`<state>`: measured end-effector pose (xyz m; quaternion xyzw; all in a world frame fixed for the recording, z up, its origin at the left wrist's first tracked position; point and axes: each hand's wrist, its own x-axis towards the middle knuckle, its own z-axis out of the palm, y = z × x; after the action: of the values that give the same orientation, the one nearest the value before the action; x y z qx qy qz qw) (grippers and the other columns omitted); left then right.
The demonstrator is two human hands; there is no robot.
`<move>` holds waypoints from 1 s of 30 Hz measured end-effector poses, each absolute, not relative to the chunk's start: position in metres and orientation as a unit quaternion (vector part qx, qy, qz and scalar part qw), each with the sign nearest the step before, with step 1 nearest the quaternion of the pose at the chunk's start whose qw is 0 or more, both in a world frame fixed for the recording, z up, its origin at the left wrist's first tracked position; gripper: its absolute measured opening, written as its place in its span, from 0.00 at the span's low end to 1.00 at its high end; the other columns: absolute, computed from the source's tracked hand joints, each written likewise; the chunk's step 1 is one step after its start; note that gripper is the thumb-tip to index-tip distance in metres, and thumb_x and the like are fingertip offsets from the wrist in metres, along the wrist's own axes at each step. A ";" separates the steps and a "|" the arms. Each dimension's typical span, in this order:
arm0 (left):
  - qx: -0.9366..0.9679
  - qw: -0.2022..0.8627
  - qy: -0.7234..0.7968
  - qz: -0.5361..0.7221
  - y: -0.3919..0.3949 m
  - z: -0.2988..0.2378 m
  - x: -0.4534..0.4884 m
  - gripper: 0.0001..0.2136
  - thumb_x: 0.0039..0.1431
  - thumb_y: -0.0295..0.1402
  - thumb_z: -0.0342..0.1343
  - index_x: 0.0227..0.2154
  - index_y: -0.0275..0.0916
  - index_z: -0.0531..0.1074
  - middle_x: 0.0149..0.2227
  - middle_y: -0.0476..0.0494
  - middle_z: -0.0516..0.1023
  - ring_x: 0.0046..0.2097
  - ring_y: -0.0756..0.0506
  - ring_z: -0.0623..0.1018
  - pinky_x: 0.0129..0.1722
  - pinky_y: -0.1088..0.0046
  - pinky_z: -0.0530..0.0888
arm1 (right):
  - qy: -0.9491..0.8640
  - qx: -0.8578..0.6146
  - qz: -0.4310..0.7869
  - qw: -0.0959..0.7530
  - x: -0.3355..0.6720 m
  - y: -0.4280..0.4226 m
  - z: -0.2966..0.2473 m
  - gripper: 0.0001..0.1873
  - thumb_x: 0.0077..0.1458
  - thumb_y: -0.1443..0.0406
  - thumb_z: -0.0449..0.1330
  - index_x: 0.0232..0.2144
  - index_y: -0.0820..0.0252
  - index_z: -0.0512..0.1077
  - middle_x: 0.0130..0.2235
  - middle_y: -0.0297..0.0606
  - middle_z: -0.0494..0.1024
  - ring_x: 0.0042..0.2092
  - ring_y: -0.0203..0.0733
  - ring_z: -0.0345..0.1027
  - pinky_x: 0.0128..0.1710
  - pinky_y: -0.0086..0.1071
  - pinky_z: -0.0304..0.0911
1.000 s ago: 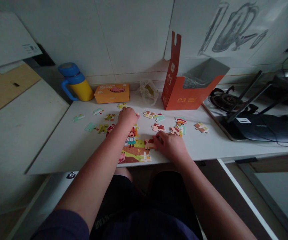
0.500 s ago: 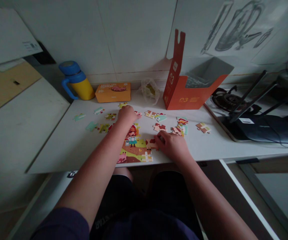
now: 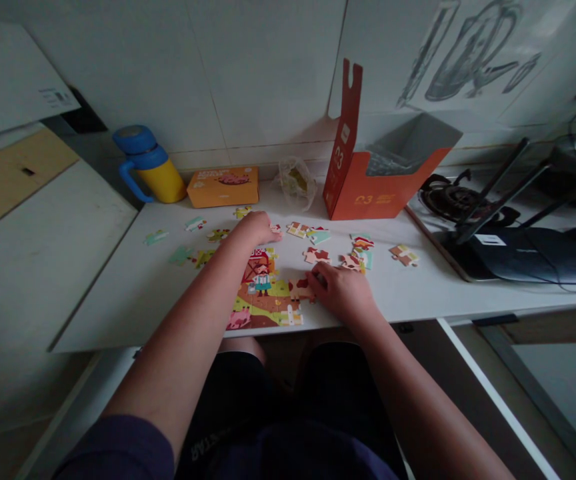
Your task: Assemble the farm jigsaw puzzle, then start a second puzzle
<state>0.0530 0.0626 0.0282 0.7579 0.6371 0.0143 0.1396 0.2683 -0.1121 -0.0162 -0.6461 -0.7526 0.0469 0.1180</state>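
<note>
Blue-topped jug (image 3: 162, 180); black router (image 3: 535, 257)

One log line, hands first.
left hand: at pink-red piece | right hand: at cow piece | joined puzzle: on table

Centre: jigsaw puzzle (image 3: 273, 303), printed card, smooth. Upper right: carton (image 3: 388, 203), matt cardboard. Upper left: jug (image 3: 163, 180), smooth plastic. Upper centre: bag (image 3: 295, 185), clear crinkled plastic. Right: router (image 3: 533, 257), matt plastic. Lower left: sleeve (image 3: 123, 443), matt cloth.

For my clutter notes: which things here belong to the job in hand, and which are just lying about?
Belong:
joined puzzle section
loose puzzle pieces
perhaps low orange box, tall open box, plastic bag

Lying about, apparently:
blue-and-yellow jug
black device with antennas
burner
</note>
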 end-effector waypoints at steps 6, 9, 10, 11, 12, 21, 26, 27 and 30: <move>0.760 0.198 0.610 0.107 0.068 0.016 0.048 0.25 0.42 0.36 0.79 0.43 0.40 0.76 0.46 0.38 0.84 0.46 0.38 0.81 0.44 0.67 0.74 | -0.750 -0.648 0.052 0.122 0.268 -0.112 -0.015 0.17 0.72 0.51 0.55 0.41 0.52 0.78 0.33 0.37 0.86 0.32 0.43 0.77 0.31 0.34 0.49; 0.766 0.286 0.543 0.191 0.066 0.013 0.047 0.15 0.52 0.31 0.73 0.38 0.40 0.73 0.37 0.45 0.81 0.38 0.44 0.79 0.39 0.70 0.72 | -0.747 -0.652 0.056 0.115 0.268 -0.112 -0.013 0.17 0.72 0.52 0.55 0.41 0.52 0.79 0.33 0.37 0.86 0.33 0.44 0.77 0.31 0.34 0.50; 0.760 0.331 0.518 0.210 0.063 0.013 0.047 0.12 0.56 0.31 0.70 0.36 0.41 0.71 0.34 0.47 0.80 0.36 0.46 0.78 0.37 0.71 0.71 | -0.746 -0.654 0.055 0.110 0.267 -0.112 -0.012 0.16 0.72 0.52 0.55 0.41 0.52 0.79 0.34 0.37 0.86 0.33 0.44 0.77 0.31 0.34 0.50; 0.751 0.377 0.493 0.225 0.059 0.014 0.047 0.09 0.59 0.30 0.68 0.35 0.41 0.71 0.32 0.48 0.79 0.34 0.47 0.78 0.36 0.71 0.70 | -0.745 -0.656 0.054 0.107 0.267 -0.112 -0.011 0.16 0.72 0.52 0.55 0.42 0.51 0.79 0.34 0.38 0.86 0.33 0.44 0.78 0.31 0.35 0.50; 0.740 0.419 0.469 0.237 0.054 0.015 0.046 0.08 0.61 0.30 0.65 0.35 0.41 0.70 0.31 0.49 0.79 0.32 0.48 0.77 0.35 0.72 0.70 | -0.745 -0.657 0.053 0.104 0.267 -0.112 -0.010 0.16 0.72 0.53 0.55 0.42 0.51 0.80 0.34 0.38 0.86 0.33 0.45 0.78 0.31 0.35 0.49; 0.739 0.519 0.372 0.215 -0.006 0.022 0.033 0.08 0.61 0.36 0.67 0.37 0.40 0.74 0.32 0.47 0.82 0.32 0.49 0.78 0.33 0.73 0.71 | -0.750 -0.651 0.043 0.109 0.266 -0.113 -0.012 0.17 0.72 0.52 0.55 0.42 0.52 0.80 0.33 0.38 0.86 0.32 0.44 0.76 0.31 0.34 0.49; 0.727 0.534 0.368 0.225 -0.014 0.012 0.023 0.10 0.62 0.35 0.67 0.42 0.39 0.76 0.33 0.46 0.84 0.34 0.49 0.80 0.37 0.72 0.75 | -0.746 -0.657 0.034 0.103 0.266 -0.113 -0.012 0.19 0.72 0.52 0.54 0.40 0.53 0.80 0.33 0.40 0.85 0.31 0.44 0.75 0.31 0.35 0.47; 0.729 0.531 0.371 0.224 -0.014 0.012 0.023 0.09 0.62 0.34 0.66 0.43 0.39 0.77 0.34 0.46 0.84 0.35 0.49 0.81 0.39 0.71 0.76 | -0.746 -0.657 0.032 0.104 0.266 -0.113 -0.012 0.19 0.72 0.52 0.54 0.40 0.53 0.80 0.33 0.40 0.85 0.31 0.44 0.75 0.31 0.35 0.47; 0.734 0.512 0.389 0.221 -0.018 0.013 0.024 0.06 0.62 0.32 0.65 0.41 0.40 0.78 0.35 0.44 0.85 0.37 0.48 0.82 0.40 0.70 0.77 | -0.745 -0.657 0.035 0.111 0.266 -0.114 -0.013 0.19 0.73 0.52 0.54 0.40 0.53 0.80 0.33 0.40 0.85 0.31 0.44 0.75 0.31 0.35 0.47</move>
<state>0.0237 -0.0176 0.0133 0.7338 0.3886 0.2205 0.5118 0.2661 -0.1138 -0.0128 -0.6571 -0.7447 0.0347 0.1113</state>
